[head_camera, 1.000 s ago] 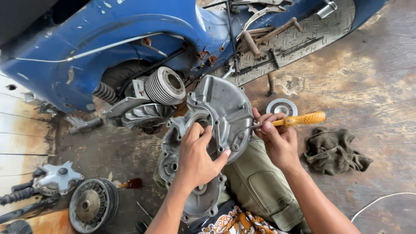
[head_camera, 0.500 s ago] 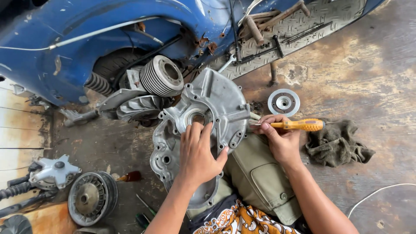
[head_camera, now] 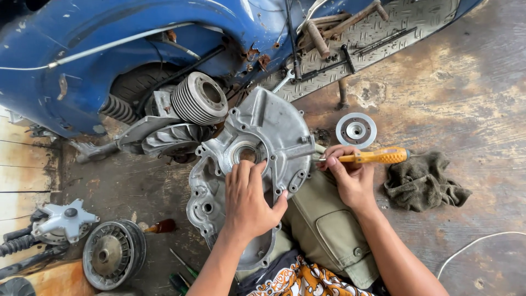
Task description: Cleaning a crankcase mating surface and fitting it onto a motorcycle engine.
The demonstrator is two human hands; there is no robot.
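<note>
Looking down from the head camera: left hand [head_camera: 249, 200] pressed flat on the casing [head_camera: 249, 164], fingers spread and released, grasping nothing, fingertips just below the round central opening. Casing, a grey cast-metal cover, propped tilted over the lap, its top edge near the blue scooter [head_camera: 109, 60]. Right hand [head_camera: 350, 178] clenched around the screwdriver [head_camera: 372, 158] near the shaft end of its yellow handle, shaft lying roughly level and pointing left, tip meeting the casing's right edge. Just above the screwdriver, a round metal disc [head_camera: 356, 130] flat on the floor [head_camera: 466, 98]. Right of the handle, a crumpled dark rag [head_camera: 424, 183], touching its end. Finned cylinder [head_camera: 200, 98] at the scooter's underside, above the casing. Near the floor's lower left corner, a round drum [head_camera: 112, 255] and a grey hub [head_camera: 63, 222].
</note>
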